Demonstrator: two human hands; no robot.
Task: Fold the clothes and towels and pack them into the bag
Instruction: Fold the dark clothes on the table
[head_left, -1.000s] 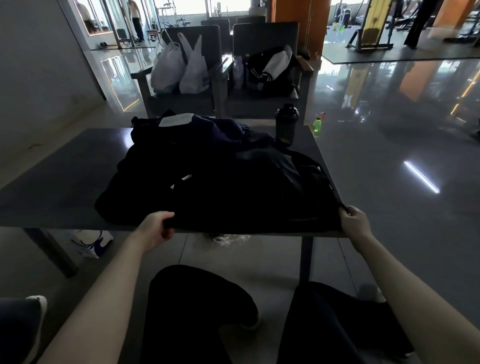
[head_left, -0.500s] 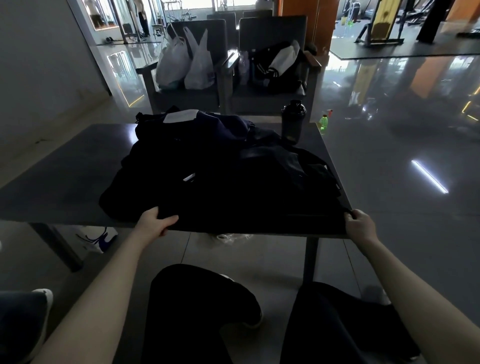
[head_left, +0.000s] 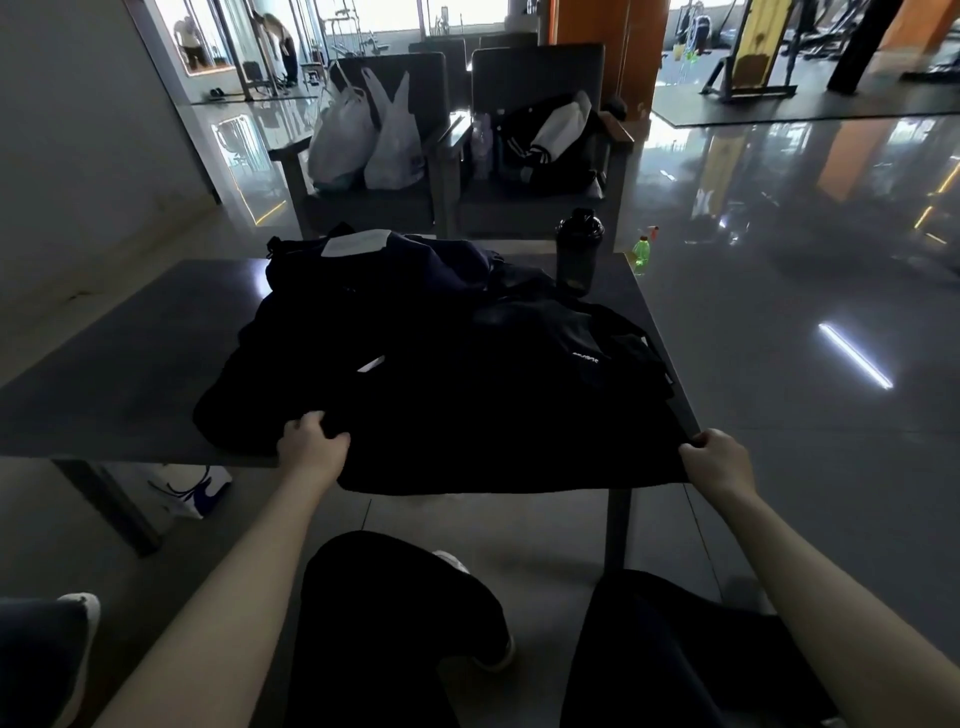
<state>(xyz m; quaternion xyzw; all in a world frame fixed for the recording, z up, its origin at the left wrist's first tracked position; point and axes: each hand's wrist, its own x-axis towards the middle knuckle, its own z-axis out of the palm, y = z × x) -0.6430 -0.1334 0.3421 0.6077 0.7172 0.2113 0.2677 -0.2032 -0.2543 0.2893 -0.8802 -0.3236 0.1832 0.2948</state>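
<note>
A black garment (head_left: 498, 421) lies spread over the near part of the dark table (head_left: 130, 364), its near hem hanging a little past the table's front edge. My left hand (head_left: 311, 441) grips the hem at its left corner. My right hand (head_left: 714, 460) pinches the hem's right corner at the table's near right corner. Behind it sits a heap of dark clothes (head_left: 374, 291) with a pale patch on top. Small white lettering shows on the black cloth at the right. I cannot make out a bag among the dark cloth.
A black shaker bottle (head_left: 578, 249) stands at the table's far right. Two grey armchairs (head_left: 540, 208) beyond hold white plastic bags (head_left: 363, 140) and a dark jacket. A green bottle (head_left: 641, 254) stands on the glossy floor. My knees are below the table's front.
Both hands have drawn the garment's hem toward me, so it now overhangs the table's front edge. My left hand's fingers have closed onto the cloth again.
</note>
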